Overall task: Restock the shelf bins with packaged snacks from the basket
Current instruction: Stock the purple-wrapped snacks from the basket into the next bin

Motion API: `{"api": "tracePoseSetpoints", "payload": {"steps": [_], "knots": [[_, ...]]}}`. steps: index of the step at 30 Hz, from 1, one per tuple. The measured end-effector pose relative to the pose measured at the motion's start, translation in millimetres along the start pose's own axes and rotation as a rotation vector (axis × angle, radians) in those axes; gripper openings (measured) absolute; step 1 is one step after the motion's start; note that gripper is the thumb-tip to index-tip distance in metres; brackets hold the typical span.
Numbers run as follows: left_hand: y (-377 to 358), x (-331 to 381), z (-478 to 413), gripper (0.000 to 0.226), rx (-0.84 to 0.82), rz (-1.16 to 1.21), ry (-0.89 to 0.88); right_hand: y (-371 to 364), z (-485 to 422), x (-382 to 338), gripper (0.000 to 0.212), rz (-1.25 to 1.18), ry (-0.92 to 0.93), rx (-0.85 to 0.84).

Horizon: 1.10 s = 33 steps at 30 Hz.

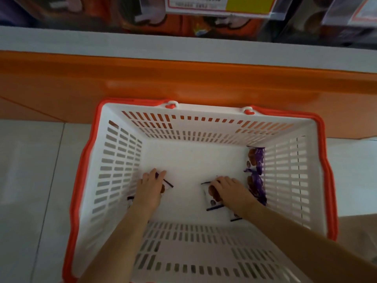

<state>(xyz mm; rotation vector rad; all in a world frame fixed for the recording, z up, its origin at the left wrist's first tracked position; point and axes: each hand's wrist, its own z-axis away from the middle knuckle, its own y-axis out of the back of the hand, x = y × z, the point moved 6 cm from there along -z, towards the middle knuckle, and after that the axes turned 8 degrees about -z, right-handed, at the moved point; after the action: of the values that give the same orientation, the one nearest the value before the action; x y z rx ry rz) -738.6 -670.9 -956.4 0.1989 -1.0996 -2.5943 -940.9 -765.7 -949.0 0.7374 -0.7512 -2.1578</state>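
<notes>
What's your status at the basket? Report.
Left hand on white snack packet, left side. Right hand on second white packet, mid-floor; grips unclear. Two purple packets along basket's right wall. Nothing blocking.
</notes>
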Motion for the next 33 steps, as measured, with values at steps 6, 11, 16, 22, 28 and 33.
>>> {"api": "tracePoseSetpoints", "payload": {"steps": [6,11,16,22,28,33], "knots": [[3.7,13.6,3.4,0.047,0.014,-0.053,-0.011,10.9,0.3,21.0,0.065,-0.069,-0.189,0.034],[10.0,22.6,9.3,0.03,0.028,0.092,-0.039,9.3,0.6,18.5,0.051,-0.056,-0.209,0.042],[34.6,34.5,16.9,0.039,0.076,0.418,-0.05,19.6,6.7,18.4,0.04,-0.146,-0.225,0.039],[73.6,51.3,29.6,0.04,0.249,0.603,-0.089,72.7,32.0,31.6,0.047,-0.433,-0.328,0.175],[122.1,58.9,49.5,0.033,0.449,0.7,-0.062,120.6,66.6,34.9,0.044,-0.525,-0.314,0.296],[179.3,68.1,64.4,0.031,0.572,0.761,-0.126,149.0,91.1,33.9,0.04,-0.694,-0.233,0.422]]}}
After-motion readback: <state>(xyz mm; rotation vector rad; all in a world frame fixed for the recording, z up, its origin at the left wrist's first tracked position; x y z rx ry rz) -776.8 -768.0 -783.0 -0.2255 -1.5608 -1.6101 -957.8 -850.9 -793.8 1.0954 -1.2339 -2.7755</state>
